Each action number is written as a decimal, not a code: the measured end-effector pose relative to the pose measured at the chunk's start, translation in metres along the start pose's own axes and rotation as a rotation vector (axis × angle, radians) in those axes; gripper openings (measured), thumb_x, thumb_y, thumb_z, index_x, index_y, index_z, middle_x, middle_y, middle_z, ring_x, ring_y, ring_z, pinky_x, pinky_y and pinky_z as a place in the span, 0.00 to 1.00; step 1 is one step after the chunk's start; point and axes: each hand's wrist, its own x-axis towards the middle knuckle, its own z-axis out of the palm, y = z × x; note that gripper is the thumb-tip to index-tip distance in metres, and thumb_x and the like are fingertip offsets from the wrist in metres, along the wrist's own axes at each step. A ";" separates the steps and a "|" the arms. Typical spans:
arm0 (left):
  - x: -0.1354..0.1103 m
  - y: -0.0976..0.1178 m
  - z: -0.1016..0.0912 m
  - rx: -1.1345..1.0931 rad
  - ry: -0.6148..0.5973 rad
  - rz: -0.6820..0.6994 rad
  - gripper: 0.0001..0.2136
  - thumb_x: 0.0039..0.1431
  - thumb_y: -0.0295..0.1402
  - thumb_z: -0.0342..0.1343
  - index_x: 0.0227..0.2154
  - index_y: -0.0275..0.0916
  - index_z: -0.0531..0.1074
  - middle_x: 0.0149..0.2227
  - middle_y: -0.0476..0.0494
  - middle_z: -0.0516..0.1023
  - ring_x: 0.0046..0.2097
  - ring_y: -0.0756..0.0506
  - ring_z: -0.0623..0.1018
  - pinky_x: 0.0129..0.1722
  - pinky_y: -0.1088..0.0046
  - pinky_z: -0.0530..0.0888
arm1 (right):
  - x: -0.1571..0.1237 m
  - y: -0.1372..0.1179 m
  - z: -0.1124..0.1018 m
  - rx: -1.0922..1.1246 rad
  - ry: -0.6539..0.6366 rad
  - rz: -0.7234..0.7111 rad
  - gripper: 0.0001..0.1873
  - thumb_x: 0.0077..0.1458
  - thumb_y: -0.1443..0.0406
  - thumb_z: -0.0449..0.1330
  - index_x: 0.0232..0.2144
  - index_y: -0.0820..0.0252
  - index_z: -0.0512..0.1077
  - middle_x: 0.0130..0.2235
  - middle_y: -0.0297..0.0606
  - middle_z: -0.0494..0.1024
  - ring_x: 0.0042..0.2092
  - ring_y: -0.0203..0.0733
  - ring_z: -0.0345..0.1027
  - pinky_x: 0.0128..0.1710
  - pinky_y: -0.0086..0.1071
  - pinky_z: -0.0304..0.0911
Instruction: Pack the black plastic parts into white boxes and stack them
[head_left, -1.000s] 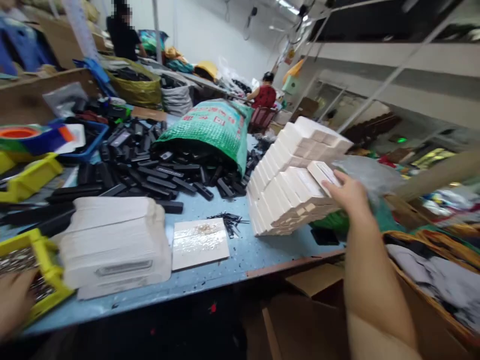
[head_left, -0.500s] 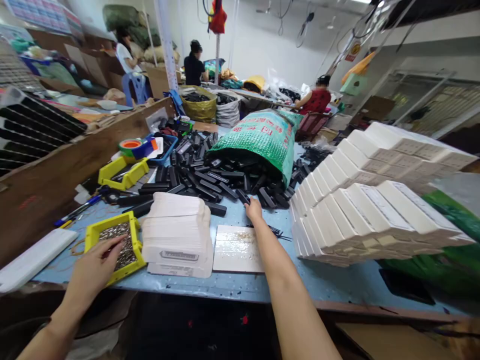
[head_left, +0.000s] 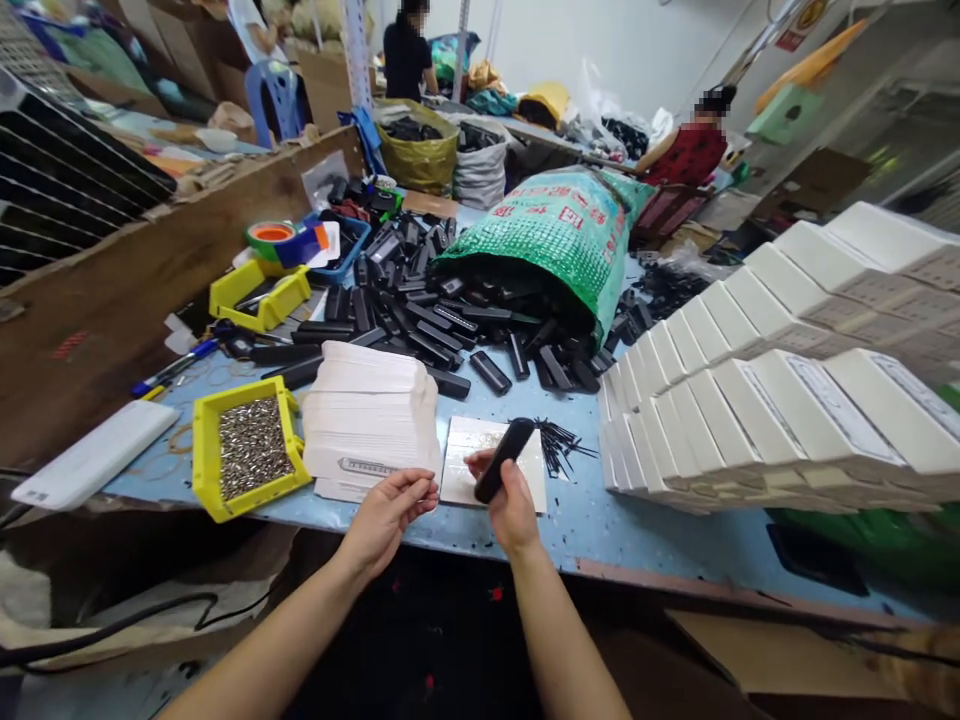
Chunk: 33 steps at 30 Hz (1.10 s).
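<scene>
My right hand [head_left: 512,505] is wrapped round a black oblong plastic piece [head_left: 507,458], which it holds tilted above a white board [head_left: 457,455] with small shiny bits on it. My left hand [head_left: 394,508] is closed in a pinch just left of it, by the front of a stack of white cards [head_left: 371,405]. Whatever is between those fingertips is too small to make out. A yellow bin [head_left: 214,495] full of small metal parts [head_left: 255,445] stands to the left. Thin black sticks [head_left: 559,445] lie beside the board.
Many similar black pieces [head_left: 431,330] spill from a green woven sack [head_left: 555,225]. White boxes [head_left: 697,430] are stacked high on the right. A second yellow bin [head_left: 259,305], tape rolls [head_left: 274,235] and pens [head_left: 176,368] are at the left. People sit farther back.
My right hand has drawn back from the heap with a black piece. My left hand has left the bin of metal parts and moved right, its fingers now pinched. The view has shifted.
</scene>
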 end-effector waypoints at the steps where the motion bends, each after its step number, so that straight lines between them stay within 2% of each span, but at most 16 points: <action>1: -0.001 -0.001 0.000 0.012 -0.010 0.004 0.15 0.39 0.35 0.71 0.30 0.35 0.77 0.28 0.46 0.80 0.31 0.51 0.78 0.34 0.79 0.75 | -0.001 -0.006 0.005 0.030 -0.013 -0.023 0.18 0.49 0.54 0.65 0.38 0.58 0.69 0.38 0.38 0.76 0.39 0.41 0.73 0.42 0.36 0.67; 3: -0.003 -0.004 0.001 0.046 -0.026 0.032 0.13 0.41 0.36 0.70 0.30 0.35 0.77 0.30 0.45 0.80 0.33 0.51 0.78 0.36 0.78 0.75 | -0.001 -0.019 0.013 0.068 -0.059 -0.074 0.20 0.44 0.59 0.68 0.39 0.56 0.68 0.36 0.35 0.76 0.35 0.41 0.74 0.39 0.37 0.68; 5: -0.005 -0.009 0.004 0.090 -0.050 0.064 0.12 0.42 0.35 0.69 0.29 0.35 0.77 0.29 0.46 0.79 0.32 0.52 0.76 0.36 0.79 0.74 | 0.001 -0.031 0.021 0.120 -0.029 -0.183 0.19 0.45 0.59 0.68 0.39 0.54 0.67 0.30 0.30 0.74 0.29 0.38 0.72 0.34 0.36 0.68; 9: -0.009 -0.015 0.014 0.112 -0.074 0.140 0.12 0.43 0.32 0.69 0.30 0.36 0.73 0.27 0.51 0.76 0.30 0.54 0.74 0.34 0.80 0.72 | 0.001 -0.038 0.042 0.234 0.203 -0.396 0.11 0.50 0.59 0.63 0.33 0.53 0.65 0.24 0.25 0.66 0.26 0.32 0.65 0.32 0.32 0.67; 12: -0.009 -0.017 0.019 0.087 -0.069 0.153 0.15 0.42 0.31 0.69 0.29 0.38 0.67 0.27 0.53 0.75 0.29 0.54 0.74 0.33 0.80 0.71 | 0.002 -0.033 0.051 0.239 0.344 -0.397 0.09 0.52 0.60 0.60 0.32 0.53 0.62 0.23 0.24 0.61 0.24 0.30 0.60 0.30 0.30 0.65; 15: -0.009 -0.024 0.021 0.082 -0.059 0.159 0.17 0.43 0.31 0.68 0.28 0.39 0.63 0.25 0.55 0.73 0.28 0.54 0.73 0.33 0.79 0.71 | 0.004 -0.028 0.051 0.271 0.416 -0.350 0.09 0.50 0.60 0.59 0.31 0.54 0.61 0.24 0.24 0.60 0.24 0.30 0.59 0.29 0.29 0.64; 18: -0.008 -0.033 0.021 0.158 -0.033 0.238 0.16 0.46 0.32 0.66 0.27 0.40 0.60 0.25 0.55 0.73 0.28 0.53 0.74 0.34 0.77 0.71 | 0.004 -0.024 0.048 0.319 0.472 -0.308 0.09 0.50 0.61 0.59 0.32 0.54 0.62 0.25 0.25 0.60 0.25 0.30 0.60 0.30 0.29 0.65; 20: -0.007 -0.034 0.014 0.316 -0.033 0.310 0.14 0.49 0.34 0.64 0.29 0.41 0.61 0.27 0.52 0.75 0.31 0.50 0.76 0.36 0.73 0.73 | 0.001 -0.023 0.044 0.271 0.468 -0.311 0.08 0.51 0.61 0.59 0.32 0.54 0.62 0.24 0.24 0.61 0.24 0.30 0.61 0.30 0.30 0.65; 22: -0.003 -0.026 -0.002 0.618 -0.040 0.460 0.12 0.51 0.35 0.62 0.35 0.41 0.65 0.36 0.46 0.77 0.39 0.45 0.78 0.43 0.66 0.73 | -0.003 -0.023 0.036 0.157 0.430 -0.389 0.06 0.52 0.62 0.58 0.32 0.53 0.63 0.23 0.25 0.62 0.24 0.32 0.61 0.30 0.32 0.66; 25: 0.005 -0.001 -0.043 1.267 -0.025 0.754 0.17 0.53 0.33 0.60 0.46 0.41 0.68 0.51 0.35 0.72 0.55 0.36 0.70 0.56 0.53 0.64 | -0.004 -0.019 0.013 -0.167 0.265 -0.563 0.06 0.49 0.63 0.61 0.29 0.55 0.65 0.23 0.27 0.67 0.25 0.36 0.65 0.31 0.35 0.66; 26: 0.009 0.008 -0.058 1.469 -0.028 0.801 0.18 0.53 0.31 0.59 0.48 0.40 0.68 0.53 0.34 0.71 0.56 0.34 0.68 0.56 0.50 0.61 | -0.001 -0.016 0.003 -0.291 0.189 -0.578 0.07 0.46 0.64 0.63 0.27 0.55 0.66 0.23 0.29 0.70 0.26 0.38 0.67 0.30 0.35 0.66; 28: 0.015 0.022 -0.081 1.766 -0.070 0.813 0.18 0.53 0.28 0.58 0.49 0.39 0.68 0.52 0.32 0.72 0.56 0.32 0.69 0.55 0.50 0.61 | 0.012 -0.011 -0.014 -0.440 0.091 -0.490 0.09 0.43 0.63 0.65 0.24 0.57 0.66 0.23 0.31 0.71 0.26 0.39 0.68 0.29 0.34 0.65; 29: 0.018 0.027 -0.087 1.865 -0.094 0.805 0.19 0.53 0.27 0.57 0.49 0.38 0.68 0.52 0.32 0.72 0.55 0.33 0.69 0.54 0.51 0.62 | 0.021 -0.008 -0.022 -0.444 0.112 -0.417 0.09 0.45 0.62 0.64 0.26 0.57 0.66 0.22 0.31 0.71 0.25 0.39 0.67 0.28 0.34 0.65; 30: 0.021 0.030 -0.090 1.938 -0.114 0.798 0.20 0.53 0.26 0.57 0.50 0.38 0.67 0.52 0.32 0.72 0.55 0.34 0.70 0.54 0.53 0.62 | 0.031 -0.005 -0.028 -0.422 0.186 -0.345 0.10 0.47 0.60 0.62 0.29 0.57 0.65 0.22 0.29 0.70 0.24 0.38 0.67 0.28 0.34 0.65; 32: 0.024 0.035 -0.085 2.039 -0.130 0.786 0.22 0.51 0.25 0.57 0.51 0.37 0.66 0.53 0.32 0.71 0.55 0.34 0.69 0.53 0.55 0.63 | 0.049 -0.002 -0.039 -0.439 0.371 -0.252 0.14 0.49 0.57 0.60 0.36 0.57 0.63 0.25 0.30 0.71 0.27 0.39 0.68 0.33 0.37 0.67; 33: 0.024 0.038 -0.079 2.076 -0.129 0.777 0.22 0.50 0.24 0.57 0.50 0.36 0.66 0.52 0.31 0.71 0.54 0.34 0.69 0.52 0.56 0.63 | 0.056 -0.001 -0.043 -0.512 0.446 -0.256 0.18 0.48 0.56 0.60 0.38 0.58 0.63 0.29 0.33 0.72 0.32 0.41 0.70 0.38 0.39 0.67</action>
